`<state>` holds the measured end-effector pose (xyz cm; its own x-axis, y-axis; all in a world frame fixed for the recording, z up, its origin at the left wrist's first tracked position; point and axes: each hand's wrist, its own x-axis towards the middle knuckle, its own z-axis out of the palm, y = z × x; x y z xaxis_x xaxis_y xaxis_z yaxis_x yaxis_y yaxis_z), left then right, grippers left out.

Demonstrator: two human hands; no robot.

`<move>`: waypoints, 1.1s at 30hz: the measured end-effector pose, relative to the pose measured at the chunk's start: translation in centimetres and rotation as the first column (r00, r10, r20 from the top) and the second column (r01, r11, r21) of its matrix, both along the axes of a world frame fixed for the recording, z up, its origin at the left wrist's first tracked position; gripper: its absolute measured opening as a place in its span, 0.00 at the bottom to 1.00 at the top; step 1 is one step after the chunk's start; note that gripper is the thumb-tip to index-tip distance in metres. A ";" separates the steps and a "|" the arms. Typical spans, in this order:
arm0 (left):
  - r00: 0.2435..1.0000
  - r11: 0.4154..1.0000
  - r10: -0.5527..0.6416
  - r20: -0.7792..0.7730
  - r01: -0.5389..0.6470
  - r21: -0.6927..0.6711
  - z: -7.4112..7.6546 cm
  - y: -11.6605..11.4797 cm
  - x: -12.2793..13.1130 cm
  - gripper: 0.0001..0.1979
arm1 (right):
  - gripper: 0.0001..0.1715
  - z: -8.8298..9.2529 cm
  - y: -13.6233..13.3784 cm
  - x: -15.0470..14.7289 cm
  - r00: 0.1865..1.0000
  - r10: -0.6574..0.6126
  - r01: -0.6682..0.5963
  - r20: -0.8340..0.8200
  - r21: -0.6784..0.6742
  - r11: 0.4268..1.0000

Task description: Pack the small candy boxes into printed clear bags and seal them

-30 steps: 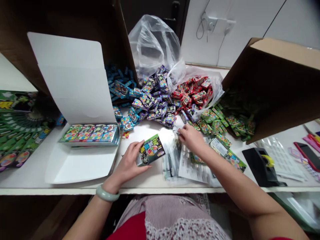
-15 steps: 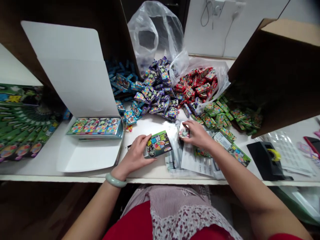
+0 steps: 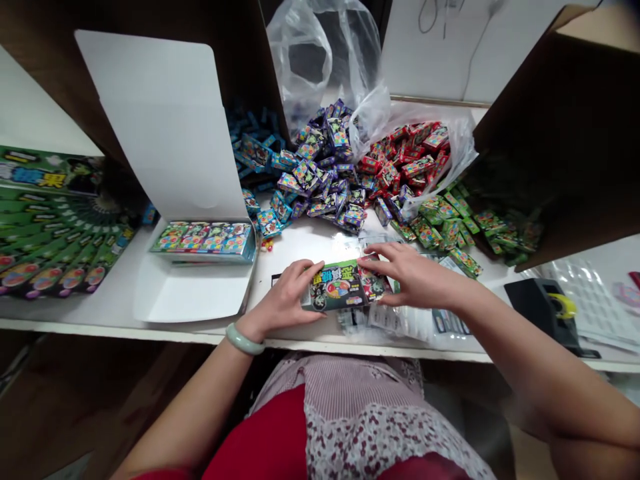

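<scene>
My left hand (image 3: 285, 300), with a pale green bangle at the wrist, grips the left end of a small green printed box (image 3: 336, 287) just above the white table. My right hand (image 3: 407, 275) holds a clear plastic sleeve (image 3: 374, 283) against the right end of that box, fingers closed on it. Under my hands lies a stack of more clear sleeves and printed sheets (image 3: 400, 320).
Piles of small boxes lie behind: blue (image 3: 253, 150), purple (image 3: 325, 173), red in a plastic bag (image 3: 405, 163), green spilling from a tipped carton (image 3: 560, 133). An open white display box (image 3: 200, 237) stands left, flat green packs (image 3: 55, 247) far left, a tape dispenser (image 3: 550, 310) right.
My right hand picked a clear sleeve off the table and brought it left to the green box. Both hands now meet at the box. The view shifted down slightly.
</scene>
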<state>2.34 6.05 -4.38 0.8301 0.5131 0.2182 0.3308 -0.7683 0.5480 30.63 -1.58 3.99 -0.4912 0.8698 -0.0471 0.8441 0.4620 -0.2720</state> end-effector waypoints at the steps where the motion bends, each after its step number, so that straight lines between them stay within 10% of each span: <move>1: 1.000 1.000 0.004 0.006 -0.004 -0.011 0.1 -0.1 0.1 0.49 | 0.41 -0.1 0.1 -0.1 1.000 -0.006 0.006 -0.017 -0.006 1.000; 7: 0.995 0.995 0.082 0.052 -0.080 -0.055 0.0 -0.8 0.4 0.49 | 0.51 -2.2 0.3 -1.4 0.934 -0.140 0.133 -0.328 -0.041 0.990; 11: 0.983 0.986 0.168 0.067 -0.167 -0.019 -0.5 -0.8 0.0 0.49 | 0.31 -3.9 -1.1 -2.6 0.852 -0.289 0.333 -0.436 0.028 0.942; 14: 0.987 0.987 0.157 0.046 -0.155 -0.043 -0.7 -0.7 -0.2 0.49 | 0.24 -4.5 -1.3 -3.2 0.874 -0.237 0.253 -0.423 -0.019 0.967; 17: 0.985 0.985 0.165 0.049 -0.162 -0.061 -0.9 -0.6 -0.3 0.49 | 0.18 -5.1 1.2 -2.4 0.805 -0.311 0.312 -0.505 -0.085 0.946; 20: 0.982 0.983 0.180 0.056 -0.177 -0.056 -0.9 -0.6 -0.5 0.49 | 0.14 -6.2 6.3 -0.5 0.631 -0.602 0.610 -0.489 -0.166 0.775; 26: 0.981 0.980 0.191 0.024 -0.189 -0.066 -0.9 -0.9 -1.0 0.50 | 0.32 -9.7 15.1 1.3 0.451 -0.795 0.779 -0.404 -0.256 0.572; 33: 0.975 0.974 0.219 0.029 -0.217 -0.071 -1.0 -0.2 -1.6 0.49 | 0.35 -10.9 15.1 1.3 0.339 -0.735 0.696 -0.587 -0.369 0.616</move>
<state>0.76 5.83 -5.39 0.6887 0.6954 0.2052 0.4650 -0.6408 0.6108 31.91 13.56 -6.91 0.4093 0.9099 -0.0667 0.4357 -0.2592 -0.8619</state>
